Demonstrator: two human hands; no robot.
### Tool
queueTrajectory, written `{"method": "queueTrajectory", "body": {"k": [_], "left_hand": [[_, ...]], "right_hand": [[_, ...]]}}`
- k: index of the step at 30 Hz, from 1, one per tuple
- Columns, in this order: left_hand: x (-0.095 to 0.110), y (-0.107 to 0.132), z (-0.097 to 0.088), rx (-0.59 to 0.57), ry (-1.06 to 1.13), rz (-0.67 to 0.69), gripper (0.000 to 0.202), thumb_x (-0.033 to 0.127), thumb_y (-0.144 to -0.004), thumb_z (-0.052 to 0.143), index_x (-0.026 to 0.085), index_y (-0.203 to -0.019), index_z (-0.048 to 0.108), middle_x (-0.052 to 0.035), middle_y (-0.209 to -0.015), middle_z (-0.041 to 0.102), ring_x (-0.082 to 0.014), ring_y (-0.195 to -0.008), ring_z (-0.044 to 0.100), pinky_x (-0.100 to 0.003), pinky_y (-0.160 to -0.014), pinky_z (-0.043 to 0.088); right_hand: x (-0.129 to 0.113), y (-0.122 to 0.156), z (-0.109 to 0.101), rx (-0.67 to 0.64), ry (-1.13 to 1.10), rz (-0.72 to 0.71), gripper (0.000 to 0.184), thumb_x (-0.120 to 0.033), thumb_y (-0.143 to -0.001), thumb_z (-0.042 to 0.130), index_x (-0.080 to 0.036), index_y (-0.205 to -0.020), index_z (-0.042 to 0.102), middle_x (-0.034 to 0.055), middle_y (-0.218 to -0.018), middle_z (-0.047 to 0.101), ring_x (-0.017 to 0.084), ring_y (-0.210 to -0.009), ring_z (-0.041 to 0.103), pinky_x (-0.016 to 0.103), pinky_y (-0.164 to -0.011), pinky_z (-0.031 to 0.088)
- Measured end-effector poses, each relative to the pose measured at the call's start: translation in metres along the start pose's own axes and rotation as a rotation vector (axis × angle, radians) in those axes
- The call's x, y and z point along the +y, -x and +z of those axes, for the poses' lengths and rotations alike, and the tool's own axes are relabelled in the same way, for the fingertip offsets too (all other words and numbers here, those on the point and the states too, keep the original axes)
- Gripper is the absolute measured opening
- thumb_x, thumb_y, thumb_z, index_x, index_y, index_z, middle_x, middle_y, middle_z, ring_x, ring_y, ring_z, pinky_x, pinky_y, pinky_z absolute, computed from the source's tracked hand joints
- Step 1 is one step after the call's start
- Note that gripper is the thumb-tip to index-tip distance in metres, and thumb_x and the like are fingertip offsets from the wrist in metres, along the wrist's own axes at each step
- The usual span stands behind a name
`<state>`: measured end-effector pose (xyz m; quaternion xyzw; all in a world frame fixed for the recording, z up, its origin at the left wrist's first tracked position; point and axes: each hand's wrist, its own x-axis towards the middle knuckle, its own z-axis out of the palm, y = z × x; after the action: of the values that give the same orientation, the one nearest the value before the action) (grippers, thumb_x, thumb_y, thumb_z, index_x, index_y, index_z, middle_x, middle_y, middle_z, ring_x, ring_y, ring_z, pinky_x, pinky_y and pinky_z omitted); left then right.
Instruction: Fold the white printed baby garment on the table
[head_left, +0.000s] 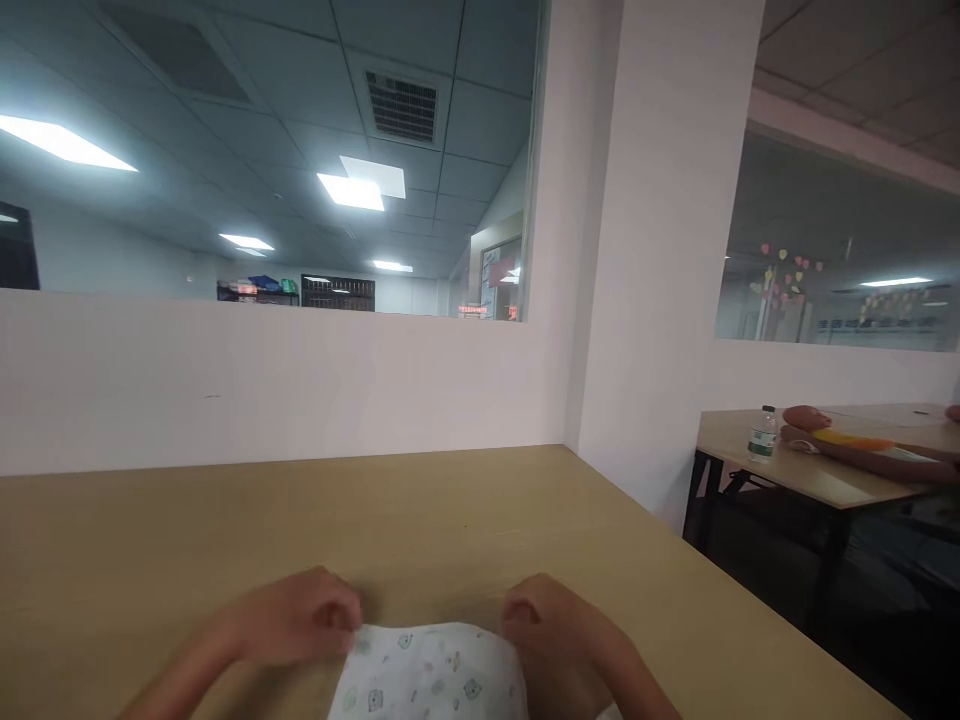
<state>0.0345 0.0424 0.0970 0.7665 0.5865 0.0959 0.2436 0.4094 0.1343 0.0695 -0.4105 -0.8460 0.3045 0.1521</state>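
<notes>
A white cloth with small printed figures lies on the wooden table at the bottom of the head view. My left hand is curled and pinches the cloth's upper left edge. Over at the upper right edge, my right hand is curled the same way and grips the fabric. The lower part of the cloth is cut off by the frame.
A white half wall with a window stands behind the table, and a white pillar rises at the right. At a second table to the right, another person's arms rest beside a small water bottle.
</notes>
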Motion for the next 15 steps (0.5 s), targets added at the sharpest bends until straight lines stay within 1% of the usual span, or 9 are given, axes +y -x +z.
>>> {"method": "queueTrajectory", "body": {"k": [1,2,3,5,7,9,11,13,15], "left_hand": [[-0.005,-0.013,0.013,-0.021,-0.027,0.029,0.027,0.045,-0.086,0.061,0.026,-0.102,0.073,-0.0006,-0.093,0.071,-0.0219,-0.084,0.065,-0.029,-0.071,0.043],[-0.01,-0.025,0.026,-0.004,-0.04,0.046,0.03,0.045,-0.087,0.06,0.024,-0.106,0.07,-0.0017,-0.096,0.069,-0.0221,-0.087,0.063,-0.029,-0.074,0.041],[-0.016,-0.036,0.039,0.014,-0.034,0.045,0.03,0.046,-0.087,0.06,0.022,-0.104,0.066,-0.0027,-0.099,0.068,-0.0223,-0.088,0.062,-0.029,-0.075,0.041],[-0.024,-0.051,0.06,0.083,-0.048,0.022,0.036,0.049,-0.081,0.066,0.019,-0.099,0.059,-0.0039,-0.103,0.064,-0.0229,-0.092,0.058,-0.03,-0.077,0.039],[-0.027,-0.059,0.071,0.104,-0.042,0.015,0.034,0.045,-0.076,0.069,0.019,-0.094,0.055,-0.0041,-0.106,0.061,-0.0231,-0.095,0.056,-0.03,-0.079,0.037],[-0.027,-0.06,0.073,0.094,-0.018,0.026,0.025,0.038,-0.076,0.064,0.018,-0.088,0.053,-0.0036,-0.103,0.061,-0.0227,-0.095,0.054,-0.029,-0.079,0.036],[-0.025,-0.058,0.07,0.096,0.004,0.027,0.018,0.035,-0.08,0.057,0.018,-0.084,0.051,-0.0031,-0.096,0.061,-0.022,-0.092,0.054,-0.029,-0.077,0.034],[-0.024,-0.055,0.065,0.118,0.018,0.022,0.017,0.035,-0.084,0.052,0.018,-0.083,0.049,-0.0031,-0.093,0.06,-0.0216,-0.088,0.053,-0.029,-0.074,0.033],[-0.025,-0.053,0.061,0.139,0.042,0.024,0.019,0.037,-0.088,0.049,0.018,-0.085,0.049,-0.0036,-0.092,0.059,-0.0216,-0.087,0.052,-0.029,-0.074,0.033]], "right_hand": [[0.005,-0.005,0.008,0.009,0.001,-0.01,0.014,-0.027,-0.079,0.063,-0.017,-0.078,0.073,0.0037,-0.078,0.067,0.017,-0.071,0.056,0.027,-0.062,0.035],[0.011,-0.01,0.015,0.001,-0.015,-0.021,0.015,-0.029,-0.079,0.065,-0.017,-0.08,0.073,0.0035,-0.08,0.067,0.017,-0.073,0.056,0.027,-0.063,0.036],[0.016,-0.014,0.02,-0.011,-0.037,-0.038,0.015,-0.031,-0.077,0.068,-0.016,-0.079,0.071,0.003,-0.081,0.066,0.017,-0.073,0.056,0.026,-0.063,0.036],[0.024,-0.019,0.029,-0.049,-0.06,-0.085,0.017,-0.03,-0.07,0.075,-0.016,-0.073,0.065,0.0009,-0.08,0.062,0.016,-0.074,0.053,0.025,-0.064,0.035],[0.028,-0.023,0.035,-0.069,-0.062,-0.139,0.021,-0.024,-0.065,0.077,-0.015,-0.068,0.058,-0.0009,-0.079,0.056,0.014,-0.074,0.048,0.025,-0.064,0.032],[0.028,-0.024,0.039,-0.062,-0.103,-0.162,0.019,-0.021,-0.065,0.074,-0.016,-0.073,0.057,-0.0018,-0.081,0.053,0.013,-0.075,0.046,0.025,-0.066,0.031],[0.023,-0.024,0.041,-0.027,-0.202,-0.147,0.017,-0.02,-0.069,0.069,-0.017,-0.081,0.057,-0.0021,-0.083,0.051,0.013,-0.076,0.044,0.026,-0.068,0.031],[0.018,-0.023,0.041,-0.011,-0.328,-0.117,0.017,-0.023,-0.073,0.067,-0.017,-0.084,0.055,-0.0021,-0.082,0.048,0.014,-0.077,0.042,0.026,-0.069,0.031],[0.015,-0.022,0.039,-0.032,-0.476,-0.099,0.022,-0.029,-0.076,0.069,-0.018,-0.087,0.053,-0.0019,-0.082,0.047,0.014,-0.078,0.042,0.025,-0.07,0.032]]}}
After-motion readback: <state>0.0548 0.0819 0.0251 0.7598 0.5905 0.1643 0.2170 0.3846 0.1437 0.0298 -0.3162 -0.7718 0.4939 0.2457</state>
